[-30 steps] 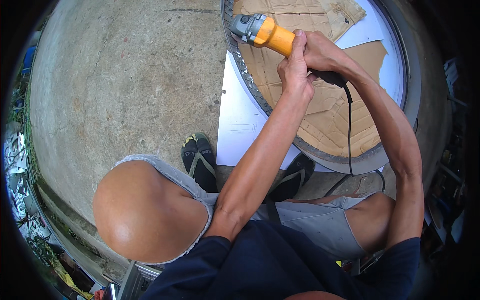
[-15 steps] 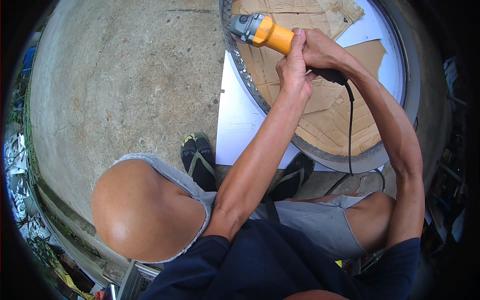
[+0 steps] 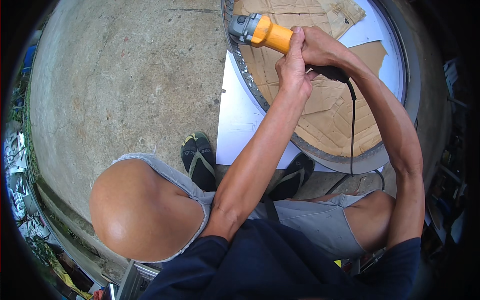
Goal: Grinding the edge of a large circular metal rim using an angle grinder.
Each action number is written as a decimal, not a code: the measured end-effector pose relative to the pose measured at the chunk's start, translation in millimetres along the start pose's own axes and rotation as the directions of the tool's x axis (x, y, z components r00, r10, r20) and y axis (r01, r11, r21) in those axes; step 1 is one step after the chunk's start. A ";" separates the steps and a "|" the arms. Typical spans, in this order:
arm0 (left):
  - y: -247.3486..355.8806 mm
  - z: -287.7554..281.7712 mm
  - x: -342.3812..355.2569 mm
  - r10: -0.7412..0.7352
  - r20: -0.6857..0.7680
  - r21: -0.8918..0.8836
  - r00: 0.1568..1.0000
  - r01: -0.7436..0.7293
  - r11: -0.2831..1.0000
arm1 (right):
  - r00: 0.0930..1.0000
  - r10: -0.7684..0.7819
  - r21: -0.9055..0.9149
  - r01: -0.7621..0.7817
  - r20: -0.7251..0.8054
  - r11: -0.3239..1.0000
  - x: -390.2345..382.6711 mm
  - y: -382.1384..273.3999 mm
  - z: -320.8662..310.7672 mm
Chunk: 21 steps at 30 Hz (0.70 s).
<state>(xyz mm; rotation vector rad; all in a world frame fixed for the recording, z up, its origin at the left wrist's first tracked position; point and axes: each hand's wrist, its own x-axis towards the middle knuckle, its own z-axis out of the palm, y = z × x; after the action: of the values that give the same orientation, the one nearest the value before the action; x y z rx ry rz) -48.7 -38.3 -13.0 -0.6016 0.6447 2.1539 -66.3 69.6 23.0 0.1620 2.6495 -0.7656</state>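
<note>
A yellow and grey angle grinder (image 3: 272, 36) with a black cord (image 3: 353, 125) is held at the upper middle. My left hand (image 3: 295, 62) grips its body, thumb pointing up along it. My right hand (image 3: 320, 50) wraps over the rear part beside my left. The grinder's head is at the notched, dark strip (image 3: 247, 80) along the left side of a large grey oval ring (image 3: 411, 85); the disc is hidden. Inside the ring lie creased brown cardboard (image 3: 334, 125) and white sheets (image 3: 361, 25).
A white board (image 3: 234, 125) lies under the ring's left side, on the concrete floor (image 3: 115, 80). My feet in sandals (image 3: 197, 155) stand just before it, between my bare knees. Clutter and plants (image 3: 40, 250) line the far left edge; dark piled objects (image 3: 445, 190) sit at the right.
My hands and the grinder have shifted very slightly upward and leftward, along the ring's left edge. My left knee has edged a little to the left.
</note>
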 end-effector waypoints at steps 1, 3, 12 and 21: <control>0.5 0.1 -1.1 -0.001 0.001 0.002 1.000 0.001 1.000 | 1.000 -0.015 -0.022 0.016 0.019 1.000 0.0 0.3 -1.5; 1.9 0.2 -3.1 0.003 0.012 0.007 1.000 -0.003 1.000 | 1.000 0.006 -0.027 -0.006 -0.001 1.000 -1.0 -2.3 0.0; 4.8 2.6 -5.8 0.014 0.007 0.040 1.000 -0.014 0.999 | 1.000 -0.004 -0.020 0.004 -0.004 1.000 -3.2 -12.5 -6.6; 10.5 3.8 -9.9 -0.022 0.049 -0.006 0.999 0.022 1.000 | 0.998 0.030 -0.069 -0.026 0.051 0.997 -1.7 -24.0 -12.8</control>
<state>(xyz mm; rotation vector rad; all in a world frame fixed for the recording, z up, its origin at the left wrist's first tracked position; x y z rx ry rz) -52.2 -47.3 -1.6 -0.5557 0.6020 2.1441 -73.9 56.1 45.5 0.1583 2.6143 -0.6601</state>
